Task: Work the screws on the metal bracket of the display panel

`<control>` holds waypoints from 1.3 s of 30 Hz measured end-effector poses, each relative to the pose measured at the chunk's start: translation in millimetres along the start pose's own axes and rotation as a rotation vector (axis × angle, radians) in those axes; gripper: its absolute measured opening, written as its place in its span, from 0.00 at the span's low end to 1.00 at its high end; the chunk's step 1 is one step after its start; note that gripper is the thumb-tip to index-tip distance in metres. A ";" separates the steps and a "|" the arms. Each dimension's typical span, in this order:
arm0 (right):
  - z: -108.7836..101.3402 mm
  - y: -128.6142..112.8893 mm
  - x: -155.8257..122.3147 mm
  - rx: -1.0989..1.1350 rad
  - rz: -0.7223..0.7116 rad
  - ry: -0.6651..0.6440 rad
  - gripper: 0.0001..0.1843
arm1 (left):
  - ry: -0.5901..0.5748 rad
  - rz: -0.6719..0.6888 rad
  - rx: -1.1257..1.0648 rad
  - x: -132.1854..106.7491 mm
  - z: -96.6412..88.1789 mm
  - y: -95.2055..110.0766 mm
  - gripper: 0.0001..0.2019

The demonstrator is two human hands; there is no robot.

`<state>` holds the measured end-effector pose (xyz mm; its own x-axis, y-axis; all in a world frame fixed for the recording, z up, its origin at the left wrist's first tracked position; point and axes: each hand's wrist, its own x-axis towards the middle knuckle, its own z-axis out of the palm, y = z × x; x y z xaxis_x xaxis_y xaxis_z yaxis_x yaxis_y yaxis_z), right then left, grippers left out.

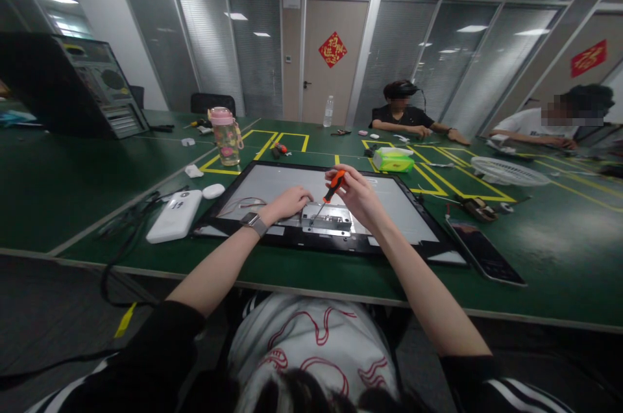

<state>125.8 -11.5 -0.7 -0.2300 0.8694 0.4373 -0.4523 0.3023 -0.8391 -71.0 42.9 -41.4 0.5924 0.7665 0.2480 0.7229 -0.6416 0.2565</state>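
Note:
My right hand [357, 195] is closed round the orange and black handle of a screwdriver [334, 187]. The screwdriver is tilted, its thin shaft running down and left to a silver metal bracket [327, 219]. Whether its tip sits in a screw is too small to tell. Beside the bracket's upper left corner, my left hand [291, 202] lies with fingers stretched out, a watch on its wrist. Under both hands is a large flat screen panel [263, 182], pale grey with a black frame. Thin wires [238, 205] lie on its left part.
Left of the panel are a white power bank [175, 215], black cables and a pink-lidded bottle [225, 137]. A phone [484, 249] lies at right. Beyond are a green tissue pack [393, 158], a white fan grille [509, 171] and an open computer case [92, 85]. Two people sit across the table.

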 end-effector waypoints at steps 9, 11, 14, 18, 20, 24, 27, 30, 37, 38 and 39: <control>-2.8 1.3 1.0 -0.059 -0.005 0.069 0.15 | -0.008 -0.009 -0.022 0.2 0.6 -0.8 0.18; -2.6 0.5 1.4 -0.029 0.000 0.050 0.16 | -0.008 -0.013 -0.022 0.3 0.8 -1.0 0.18; -2.2 0.5 1.9 -0.027 -0.007 0.033 0.14 | -0.008 -0.015 -0.017 0.1 0.9 -1.5 0.18; -2.6 1.2 2.0 -0.120 -0.002 0.074 0.13 | -0.011 -0.005 -0.012 -0.5 0.5 -1.6 0.18; -3.3 0.7 1.7 -0.148 0.003 0.103 0.12 | -0.013 -0.008 -0.006 -0.7 0.2 -1.2 0.18; -4.0 -1.5 0.8 -0.145 0.002 0.090 0.15 | -0.009 -0.013 -0.003 -0.4 1.0 -1.4 0.18; -4.0 -1.2 0.7 -0.151 -0.043 0.048 0.18 | -0.006 -0.014 -0.003 0.4 2.4 -2.8 0.18; -6.1 1.5 1.7 -0.203 -0.081 0.037 0.17 | -0.013 -0.020 -0.010 0.8 3.1 -3.9 0.18; -13.1 5.2 2.8 -0.346 -0.119 0.106 0.11 | -0.004 -0.013 0.004 0.2 3.1 -4.7 0.18; -12.9 5.2 2.4 -0.347 -0.125 0.113 0.12 | -0.003 -0.010 0.004 0.2 3.4 -4.9 0.18; -12.5 5.1 2.0 -0.349 -0.132 0.115 0.14 | -0.003 -0.008 0.003 0.3 3.6 -5.1 0.18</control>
<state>133.8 -3.3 -8.1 -0.0827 0.8464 0.5261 -0.1469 0.5118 -0.8464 -73.2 46.4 -46.0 0.5875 0.7720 0.2426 0.7289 -0.6351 0.2557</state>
